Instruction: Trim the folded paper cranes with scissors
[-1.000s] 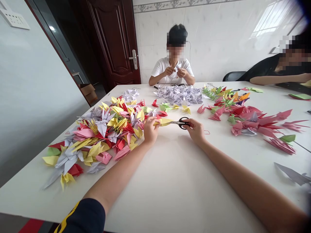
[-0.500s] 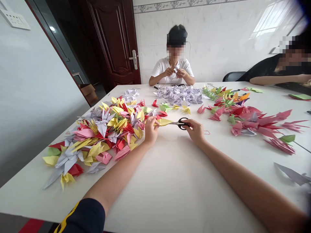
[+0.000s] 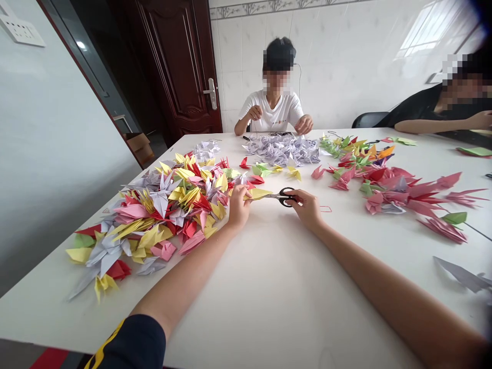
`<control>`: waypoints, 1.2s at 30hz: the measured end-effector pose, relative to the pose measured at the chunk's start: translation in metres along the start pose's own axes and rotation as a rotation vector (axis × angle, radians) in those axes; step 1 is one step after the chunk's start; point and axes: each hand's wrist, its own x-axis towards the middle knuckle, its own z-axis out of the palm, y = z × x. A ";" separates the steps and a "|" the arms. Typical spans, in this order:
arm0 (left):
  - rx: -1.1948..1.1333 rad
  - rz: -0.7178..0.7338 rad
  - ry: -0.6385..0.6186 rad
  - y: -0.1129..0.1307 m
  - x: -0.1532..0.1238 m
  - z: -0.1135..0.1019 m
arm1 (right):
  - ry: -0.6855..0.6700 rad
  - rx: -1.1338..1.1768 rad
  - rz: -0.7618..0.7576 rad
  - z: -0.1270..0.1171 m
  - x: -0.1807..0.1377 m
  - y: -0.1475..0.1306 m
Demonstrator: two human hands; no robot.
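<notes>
Yellow folded paper [image 3: 260, 193] pinched in left hand [image 3: 239, 206]; right hand [image 3: 306, 208] gripping one pair black scissors [image 3: 285, 197] (tips touching paper).

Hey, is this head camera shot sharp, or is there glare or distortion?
In the head view, the scissors look sharp; a window-shaped glare sits on the wall tiles; wide-angle distortion stretches the table toward the edges; a dark blur covers the top right corner.

1. Dark panelled wooden door [image 3: 172, 66] with a metal handle [image 3: 211, 93].
2. White tiled wall [image 3: 326, 66], bright window reflection [image 3: 434, 31] across it.
3. Pale grey wall [image 3: 49, 143] with a white wall plate [image 3: 21, 29].
4. Black chair [image 3: 369, 120] beside a white table [image 3: 292, 287].
</notes>
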 end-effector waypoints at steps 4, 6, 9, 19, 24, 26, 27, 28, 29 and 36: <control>0.029 0.004 0.012 0.005 0.000 0.000 | -0.021 0.039 0.075 0.001 0.000 0.000; 0.065 0.004 0.055 0.010 -0.001 0.000 | -0.025 0.084 0.124 0.002 0.000 0.004; 0.089 -0.028 0.161 0.015 0.000 -0.002 | -0.020 0.175 0.193 0.003 0.001 0.011; -0.212 -0.368 0.203 0.002 0.004 -0.001 | 0.009 0.362 0.321 0.000 0.007 0.012; -0.176 -0.335 0.251 0.007 0.005 -0.003 | -0.092 0.358 0.348 -0.001 0.006 0.010; -0.185 -0.330 0.261 0.009 0.005 -0.003 | -0.131 0.356 0.361 -0.001 0.006 0.009; -0.202 -0.330 0.259 0.010 0.005 -0.003 | -0.149 0.363 0.365 -0.002 0.006 0.009; -0.223 -0.332 0.256 0.011 0.004 -0.003 | -0.166 0.373 0.367 -0.002 0.006 0.009; -0.241 -0.333 0.252 0.011 0.004 -0.003 | -0.184 0.384 0.370 -0.002 0.006 0.009; -0.166 -0.234 0.200 0.007 0.005 -0.003 | -0.292 0.399 0.435 -0.004 0.008 0.008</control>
